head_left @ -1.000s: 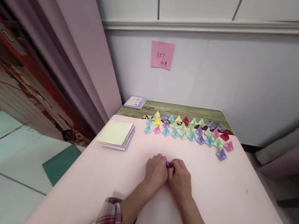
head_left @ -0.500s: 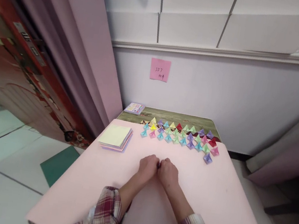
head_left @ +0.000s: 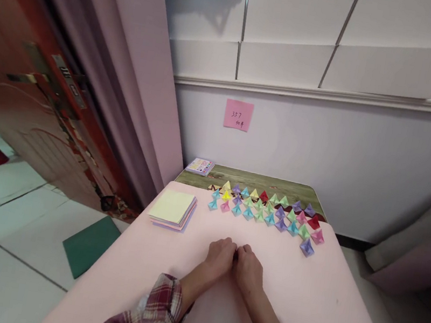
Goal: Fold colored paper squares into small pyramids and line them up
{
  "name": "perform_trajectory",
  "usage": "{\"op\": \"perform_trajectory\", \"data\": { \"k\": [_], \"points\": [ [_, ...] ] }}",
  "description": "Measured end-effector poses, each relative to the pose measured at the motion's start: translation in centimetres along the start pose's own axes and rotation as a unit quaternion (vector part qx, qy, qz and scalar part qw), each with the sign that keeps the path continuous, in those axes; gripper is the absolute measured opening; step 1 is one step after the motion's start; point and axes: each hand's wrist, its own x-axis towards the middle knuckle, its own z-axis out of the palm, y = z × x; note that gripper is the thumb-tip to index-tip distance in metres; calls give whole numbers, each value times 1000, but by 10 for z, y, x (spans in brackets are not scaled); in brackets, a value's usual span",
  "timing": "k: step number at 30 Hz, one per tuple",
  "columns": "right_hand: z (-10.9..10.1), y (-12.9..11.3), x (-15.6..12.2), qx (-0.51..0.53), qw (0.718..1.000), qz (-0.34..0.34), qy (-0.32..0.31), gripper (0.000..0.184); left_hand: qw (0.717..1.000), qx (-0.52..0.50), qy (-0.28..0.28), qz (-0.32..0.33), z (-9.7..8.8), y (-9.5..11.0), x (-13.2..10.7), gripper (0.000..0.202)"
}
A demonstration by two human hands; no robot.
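Observation:
My left hand (head_left: 220, 258) and my right hand (head_left: 249, 268) meet over the middle of the pink-covered table (head_left: 315, 308). Both are closed, with fingertips pinched together at one spot. A small dark sliver of what looks like folded paper (head_left: 235, 254) shows between them; the fingers hide most of it. Beyond the hands stand rows of small folded paper pieces (head_left: 258, 216) in blue, green, purple, pink, yellow and red. One purple folded piece (head_left: 307, 247) sits apart, nearer on the right. To the left lies a stack of square coloured paper (head_left: 171, 207), pale yellow on top.
A printed paper pack (head_left: 200, 166) lies at the table's far left corner. A pink note (head_left: 238, 115) is stuck to the wall behind. At left are a curtain (head_left: 145, 63), a red door (head_left: 27, 82) and a green mat (head_left: 91, 244) on the floor.
The view has shifted, so everything appears slightly lower and further right. My hands stay pinched together over the same part of the table, and the paper pieces and stack have not moved.

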Motion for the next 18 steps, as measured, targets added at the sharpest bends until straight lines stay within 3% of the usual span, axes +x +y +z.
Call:
{"op": "perform_trajectory", "data": {
  "k": [5,9,13,18],
  "points": [
    [11,22,-8,203,974,-68,79,21,999,16,-2,30,4,-1,2,23],
    [13,60,-22,295,943,-13,154,30,999,9,10,44,-4,-10,8,19],
    [13,94,-34,255,951,39,169,29,994,-72,84,2,-51,-34,46,16],
    [22,95,-29,229,949,6,218,39,975,-88,171,-110,-128,-82,136,15]
  ]
}}
